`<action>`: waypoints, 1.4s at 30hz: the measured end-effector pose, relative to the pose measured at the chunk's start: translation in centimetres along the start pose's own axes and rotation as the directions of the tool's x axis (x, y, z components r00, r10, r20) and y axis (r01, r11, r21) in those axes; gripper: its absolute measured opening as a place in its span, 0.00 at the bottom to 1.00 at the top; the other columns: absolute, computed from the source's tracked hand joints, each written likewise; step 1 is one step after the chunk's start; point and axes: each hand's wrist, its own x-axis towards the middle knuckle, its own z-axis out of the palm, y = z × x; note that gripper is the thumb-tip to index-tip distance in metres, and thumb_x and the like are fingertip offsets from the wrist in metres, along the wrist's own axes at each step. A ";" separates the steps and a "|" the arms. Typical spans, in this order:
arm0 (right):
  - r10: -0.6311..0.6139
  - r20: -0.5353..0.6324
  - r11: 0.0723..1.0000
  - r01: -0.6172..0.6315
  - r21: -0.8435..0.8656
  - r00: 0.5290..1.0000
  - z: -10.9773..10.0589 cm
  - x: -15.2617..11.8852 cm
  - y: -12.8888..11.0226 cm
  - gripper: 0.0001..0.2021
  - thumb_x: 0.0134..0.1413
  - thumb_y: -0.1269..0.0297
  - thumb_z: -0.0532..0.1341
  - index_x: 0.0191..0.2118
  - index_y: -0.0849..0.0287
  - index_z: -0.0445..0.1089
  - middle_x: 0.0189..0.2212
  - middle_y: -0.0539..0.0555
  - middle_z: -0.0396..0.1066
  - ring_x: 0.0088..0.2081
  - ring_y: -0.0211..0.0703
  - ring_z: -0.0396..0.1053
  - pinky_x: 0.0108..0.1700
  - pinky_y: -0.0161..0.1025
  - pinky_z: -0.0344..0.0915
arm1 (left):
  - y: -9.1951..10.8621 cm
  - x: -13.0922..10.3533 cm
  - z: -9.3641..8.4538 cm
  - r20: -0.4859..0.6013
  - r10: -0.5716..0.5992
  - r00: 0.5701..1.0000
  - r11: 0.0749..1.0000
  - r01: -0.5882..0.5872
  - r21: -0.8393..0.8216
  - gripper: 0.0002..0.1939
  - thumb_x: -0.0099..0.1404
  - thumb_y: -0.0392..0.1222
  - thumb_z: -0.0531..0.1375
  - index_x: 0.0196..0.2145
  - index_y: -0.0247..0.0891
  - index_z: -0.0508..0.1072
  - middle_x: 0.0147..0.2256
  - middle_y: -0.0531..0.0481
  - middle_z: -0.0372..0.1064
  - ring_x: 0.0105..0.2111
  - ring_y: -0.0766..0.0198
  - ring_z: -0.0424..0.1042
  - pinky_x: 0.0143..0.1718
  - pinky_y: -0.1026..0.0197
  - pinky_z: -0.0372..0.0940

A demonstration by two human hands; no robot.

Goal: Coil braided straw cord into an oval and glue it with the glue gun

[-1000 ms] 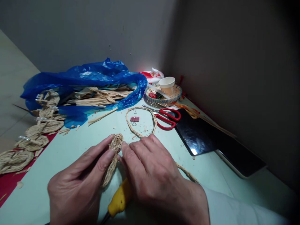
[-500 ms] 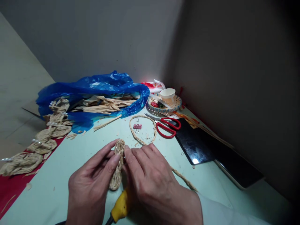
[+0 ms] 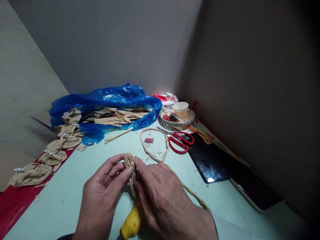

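Observation:
A coiled piece of braided straw [image 3: 129, 160] is held upright between my two hands, its lower end narrowing toward the table. My left hand [image 3: 106, 188] pinches its left side, thumb in front and fingers behind. On the right side, my right hand [image 3: 162, 193] presses its fingers against the coil; their tips are partly hidden. A yellow tool handle [image 3: 133, 222] lies beneath my right hand, its far end hidden. From near my right hand, a straw braid [image 3: 192, 192] runs across the table and loops around a pink binder clip [image 3: 149, 140].
Red-handled scissors [image 3: 178, 142] lie beside two dark tablets [image 3: 208, 160]. Behind stand a woven basket [image 3: 188, 122] with a paper cup [image 3: 180, 107] and a blue bag [image 3: 110, 96] of straw strips. Coiled straw pieces with beads [image 3: 32, 174] line the left edge.
The straw coil has turned between my hands, now showing narrower with its top loop tilted forward. The whole view has shifted slightly, placing the table's objects lower and more to the right.

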 end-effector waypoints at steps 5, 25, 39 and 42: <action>0.159 0.131 0.967 -0.182 0.181 0.978 -1.4 0.6 0.0 0.23 0.69 0.73 0.54 0.66 0.67 0.64 0.44 0.63 0.77 0.44 0.55 0.76 0.49 0.54 0.74 | 0.8 0.3 0.3 0.065 0.039 0.997 0.999 -0.040 0.004 0.24 0.54 0.56 0.75 0.46 0.48 0.81 0.48 0.52 0.84 0.51 0.60 0.80 0.49 0.71 0.74; 0.090 0.126 0.964 -0.118 0.239 0.988 -4.8 2.2 1.4 0.14 0.64 0.75 0.56 0.50 0.62 0.76 0.33 0.53 0.77 0.34 0.43 0.72 0.38 0.38 0.67 | 3.2 2.1 -1.9 -0.021 0.272 0.962 0.957 -0.268 0.110 0.11 0.62 0.52 0.70 0.31 0.43 0.78 0.23 0.58 0.72 0.24 0.69 0.68 0.26 0.71 0.65; 0.096 0.282 0.949 -0.174 0.264 0.954 -5.3 2.0 1.0 0.09 0.69 0.72 0.56 0.46 0.53 0.71 0.39 0.50 0.76 0.39 0.41 0.72 0.46 0.41 0.68 | 3.0 2.2 -2.3 0.019 0.189 0.982 0.962 -0.189 0.199 0.26 0.62 0.67 0.64 0.21 0.43 0.71 0.17 0.56 0.61 0.19 0.67 0.59 0.20 0.68 0.59; 0.119 0.326 0.941 -0.212 0.264 0.938 -5.1 1.9 1.1 0.10 0.69 0.72 0.55 0.48 0.53 0.72 0.40 0.51 0.75 0.41 0.44 0.72 0.47 0.43 0.68 | 3.5 2.1 -2.0 0.123 0.168 0.978 0.959 -0.191 0.210 0.24 0.62 0.68 0.63 0.31 0.44 0.80 0.22 0.53 0.73 0.23 0.65 0.70 0.25 0.68 0.66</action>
